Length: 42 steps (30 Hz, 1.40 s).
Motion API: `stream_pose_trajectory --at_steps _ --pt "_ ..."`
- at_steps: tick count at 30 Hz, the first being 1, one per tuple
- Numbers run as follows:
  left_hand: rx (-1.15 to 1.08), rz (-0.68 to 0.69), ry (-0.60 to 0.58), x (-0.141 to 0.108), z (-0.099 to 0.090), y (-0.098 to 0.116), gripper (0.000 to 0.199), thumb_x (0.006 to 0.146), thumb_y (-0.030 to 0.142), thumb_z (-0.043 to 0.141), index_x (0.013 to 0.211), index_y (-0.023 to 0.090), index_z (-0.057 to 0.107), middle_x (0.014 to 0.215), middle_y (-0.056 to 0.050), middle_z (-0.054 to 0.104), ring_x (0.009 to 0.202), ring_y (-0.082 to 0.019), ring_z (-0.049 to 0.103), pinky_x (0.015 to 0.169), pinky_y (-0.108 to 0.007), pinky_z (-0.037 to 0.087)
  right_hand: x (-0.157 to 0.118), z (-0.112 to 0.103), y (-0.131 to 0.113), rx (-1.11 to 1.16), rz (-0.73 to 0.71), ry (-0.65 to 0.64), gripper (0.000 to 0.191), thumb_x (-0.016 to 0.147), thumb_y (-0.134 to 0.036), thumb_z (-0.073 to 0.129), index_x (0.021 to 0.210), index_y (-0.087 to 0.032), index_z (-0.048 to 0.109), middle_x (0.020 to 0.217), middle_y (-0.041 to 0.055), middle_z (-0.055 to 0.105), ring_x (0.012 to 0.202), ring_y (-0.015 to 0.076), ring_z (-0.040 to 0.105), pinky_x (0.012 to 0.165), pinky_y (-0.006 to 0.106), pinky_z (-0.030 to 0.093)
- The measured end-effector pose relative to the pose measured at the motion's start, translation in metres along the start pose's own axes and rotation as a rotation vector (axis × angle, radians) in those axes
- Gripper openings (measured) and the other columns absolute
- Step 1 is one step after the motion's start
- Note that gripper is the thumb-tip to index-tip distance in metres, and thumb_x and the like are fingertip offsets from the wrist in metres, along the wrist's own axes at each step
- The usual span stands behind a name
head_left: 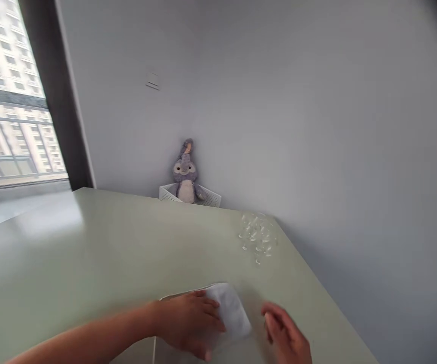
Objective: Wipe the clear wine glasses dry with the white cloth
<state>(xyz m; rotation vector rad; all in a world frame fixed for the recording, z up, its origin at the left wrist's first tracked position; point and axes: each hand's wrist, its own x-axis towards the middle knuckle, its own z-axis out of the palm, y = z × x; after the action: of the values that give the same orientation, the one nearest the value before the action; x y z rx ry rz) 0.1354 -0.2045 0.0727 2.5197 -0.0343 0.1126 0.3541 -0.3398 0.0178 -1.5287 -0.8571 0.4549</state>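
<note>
My left hand [191,321] lies palm down with its fingers spread, pressing on a soft white sheet or pouch [235,316] at the front of the table. I cannot tell whether it is cloth, paper or thin plastic. Under my left hand and wrist runs a flat piece with a thin pale edge, mostly covered and cut off by the bottom of the view. Just right of the white sheet, apart from it, my right hand [288,336] is raised a little with its fingers curled in toward the thumb. Anything between those fingertips is too blurred and small to make out.
Several small clear pieces [256,235] lie scattered near the right back of the pale green table [127,242]. Behind the table edge, a grey plush toy [185,177] sits in a white perforated basket [212,198] in the corner. A wall rises along the right; a window is left.
</note>
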Motion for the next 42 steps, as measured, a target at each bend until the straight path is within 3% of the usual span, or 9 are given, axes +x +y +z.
stream_pose_trajectory --at_steps 5,11,17,20,25,28,32,37,42 --pt "-0.101 -0.003 -0.016 0.006 -0.005 -0.003 0.034 0.081 0.047 0.045 0.102 0.028 0.064 0.095 -0.002 0.067 0.108 -0.02 0.051 0.102 -0.032 0.027 0.076 -0.026 -0.001 -0.025 0.132 0.091 0.047 0.071 -0.039 0.058 0.114 -0.021 0.05 0.109 0.0079 0.055 0.052 0.0092 0.048 0.056 0.027 0.044" --pt "-0.309 -0.202 0.027 -0.007 -0.014 -0.001 0.032 0.082 0.047 0.042 0.09 0.03 0.067 0.088 0.001 0.068 0.088 -0.017 0.059 0.079 -0.026 0.043 0.135 -0.002 0.016 0.118 0.162 -0.013 0.063 0.059 -0.037 0.067 0.115 -0.018 0.048 0.116 0.0111 0.05 0.061 0.0128 0.057 0.054 0.027 0.046" --pt "-0.399 -0.36 0.176 -0.012 -0.027 -0.024 0.028 0.08 0.043 0.048 0.094 0.026 0.065 0.105 -0.002 0.062 0.096 -0.018 0.055 0.082 -0.027 0.042 0.135 0.021 0.027 0.173 0.176 -0.073 0.051 0.062 -0.033 0.062 0.108 -0.016 0.049 0.1 0.0084 0.058 0.061 0.0125 0.057 0.054 0.026 0.046" --pt "-0.429 -0.415 0.292 0.0 -0.02 -0.05 0.024 0.078 0.038 0.049 0.09 0.023 0.065 0.104 -0.004 0.062 0.094 -0.017 0.055 0.082 -0.027 0.042 0.125 0.04 0.024 0.194 0.191 -0.107 0.051 0.062 -0.028 0.059 0.11 -0.016 0.048 0.1 0.0088 0.058 0.065 0.0135 0.058 0.056 0.026 0.047" --pt "-0.439 -0.688 0.483 0.031 -0.006 -0.09 0.04 0.07 0.031 0.054 0.108 0.019 0.056 0.09 -0.005 0.064 0.074 -0.015 0.059 0.068 -0.027 0.045 0.112 0.07 0.016 0.242 0.232 -0.248 0.053 0.057 -0.018 0.051 0.11 -0.019 0.049 0.111 0.0079 0.056 0.069 0.0144 0.06 0.055 0.024 0.048" --pt "-0.461 -0.706 0.604 0.043 -0.004 -0.099 0.05 0.065 0.024 0.056 0.114 0.02 0.048 0.116 -0.008 0.055 0.075 -0.013 0.059 0.064 -0.023 0.047 0.119 0.072 0.015 0.226 0.262 -0.096 0.054 0.058 -0.019 0.046 0.112 -0.018 0.049 0.118 0.0096 0.052 0.065 0.0134 0.061 0.053 0.024 0.048" --pt "-0.665 -0.706 0.609 0.057 -0.005 -0.097 0.067 0.061 0.02 0.057 0.124 0.021 0.033 0.131 -0.012 0.04 0.062 -0.01 0.059 0.039 -0.019 0.04 0.141 0.067 0.019 0.252 0.304 0.073 0.062 0.055 -0.017 0.049 0.117 -0.02 0.044 0.129 0.0111 0.042 0.067 0.0133 0.062 0.057 0.024 0.05" --pt "-0.753 -0.714 0.632 0.072 -0.004 -0.093 0.038 0.066 0.024 0.056 0.102 0.015 0.05 0.092 -0.007 0.061 0.048 -0.008 0.055 0.036 -0.016 0.033 0.16 0.079 0.021 0.292 0.346 0.044 0.058 0.053 -0.022 0.057 0.11 -0.02 0.047 0.122 0.0112 0.047 0.069 0.0148 0.062 0.057 0.026 0.051" --pt "-0.691 -0.802 0.689 0.048 -0.011 -0.105 0.019 0.066 0.026 0.058 0.081 0.015 0.058 0.045 0.004 0.05 0.035 -0.006 0.042 0.038 -0.017 0.03 0.16 0.101 0.018 0.232 0.327 -0.032 0.034 0.054 -0.031 0.063 0.084 -0.017 0.054 0.09 0.0068 0.061 0.061 0.0129 0.057 0.051 0.024 0.048"
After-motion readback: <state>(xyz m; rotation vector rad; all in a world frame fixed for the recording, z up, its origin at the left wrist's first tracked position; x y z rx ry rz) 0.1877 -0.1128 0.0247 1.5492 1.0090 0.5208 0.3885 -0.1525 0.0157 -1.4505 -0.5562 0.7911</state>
